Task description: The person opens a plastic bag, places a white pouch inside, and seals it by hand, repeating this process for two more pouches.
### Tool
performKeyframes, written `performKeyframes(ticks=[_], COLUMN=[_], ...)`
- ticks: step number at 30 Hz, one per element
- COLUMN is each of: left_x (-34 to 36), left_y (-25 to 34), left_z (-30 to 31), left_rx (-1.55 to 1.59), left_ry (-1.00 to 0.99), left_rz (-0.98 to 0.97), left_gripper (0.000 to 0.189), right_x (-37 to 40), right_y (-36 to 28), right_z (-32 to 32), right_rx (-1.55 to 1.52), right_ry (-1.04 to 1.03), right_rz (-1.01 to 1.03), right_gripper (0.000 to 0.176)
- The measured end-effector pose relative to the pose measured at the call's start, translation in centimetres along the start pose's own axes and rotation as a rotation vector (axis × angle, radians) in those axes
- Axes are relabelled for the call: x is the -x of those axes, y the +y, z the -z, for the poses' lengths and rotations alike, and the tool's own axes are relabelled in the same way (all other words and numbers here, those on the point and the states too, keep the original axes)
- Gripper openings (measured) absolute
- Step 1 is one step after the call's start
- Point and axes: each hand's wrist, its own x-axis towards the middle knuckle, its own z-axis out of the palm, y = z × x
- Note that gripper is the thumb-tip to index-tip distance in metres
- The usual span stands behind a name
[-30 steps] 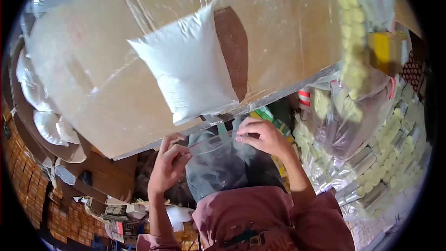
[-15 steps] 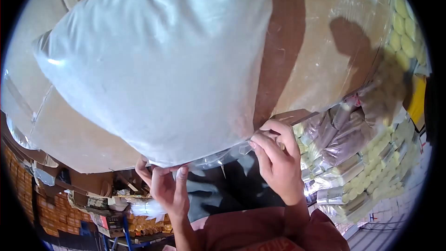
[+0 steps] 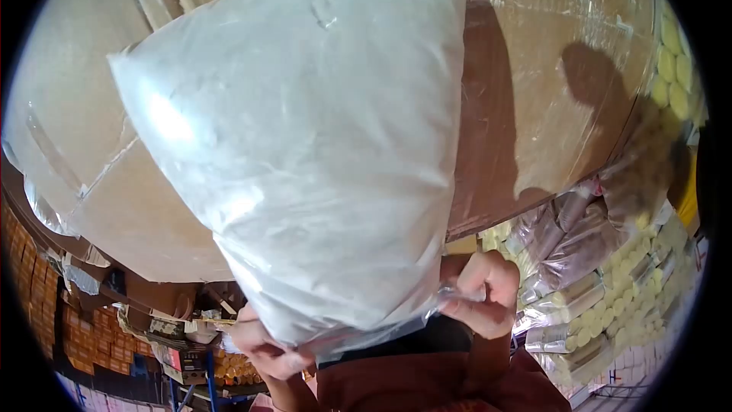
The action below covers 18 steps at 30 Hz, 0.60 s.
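A large, plump white pillow (image 3: 320, 130) in a clear plastic bag fills the middle of the head view, lying on a cardboard-covered surface. The bag's clear open-looking edge (image 3: 374, 339) runs along the side nearest my body. My right hand (image 3: 484, 294) pinches this plastic at its right corner, thumb and fingers closed on it. At the left corner my left hand (image 3: 267, 347) grips the same edge, its fingers partly hidden under the bag.
Brown cardboard (image 3: 564, 114) with tape strips lies under and around the pillow. To the right are stacked bags of yellow rolls (image 3: 610, 305) and a purple plastic-wrapped bundle (image 3: 568, 236). At lower left stand orange packs (image 3: 95, 343) and a blue-legged rack (image 3: 211, 381).
Both hands have moved down toward my body, pulling the bag's near edge with them. The pillow has shifted closer, and its far edge now shows.
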Motion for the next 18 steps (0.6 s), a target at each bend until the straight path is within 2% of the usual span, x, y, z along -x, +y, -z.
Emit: performKeyframes(ticks=[3,5,7,10,13,15,17,18], left_x=[-0.4,-1.4,-2.2,-3.1,-2.3,-2.4,-2.3,-2.6], left_y=[0.7,0.7,1.4,2.6,2.1,1.7,1.5,1.6], left_z=[-0.7,-0.2,-0.4,-0.2,1.3,1.2,0.5,0.2], left_rx=[0.060,0.059,0.008,-0.340,-0.514,-0.568,-0.590,-0.575], left_ry=[0.148,-0.014,-0.104,-0.371,-0.615,-0.670,-0.629,-0.633], left_rz=[0.125,-0.005,-0.076,-0.116,-0.092,-0.132,-0.131,-0.136], left_gripper=[0.065,0.048,0.037,0.027,0.025,0.027,0.029,0.029], right_x=[-0.9,-1.3,-0.8,0.0,0.4,0.5,0.3,0.0], right_y=[-0.6,-0.9,0.1,2.0,1.6,0.7,-0.4,-0.7], right_z=[0.6,0.4,-0.5,-0.4,-0.5,-0.5,-0.3,-0.2], right_rx=[-0.049,-0.150,-0.473,-0.775,-0.713,-0.567,-0.362,-0.235], right_ry=[-0.202,-0.254,-0.206,-0.173,-0.119,-0.103,-0.118,-0.151], right_rz=[0.040,0.012,-0.010,0.016,-0.056,-0.094,-0.108,-0.039], right_gripper=[0.037,0.037,0.038,0.036,0.036,0.037,0.037,0.038])
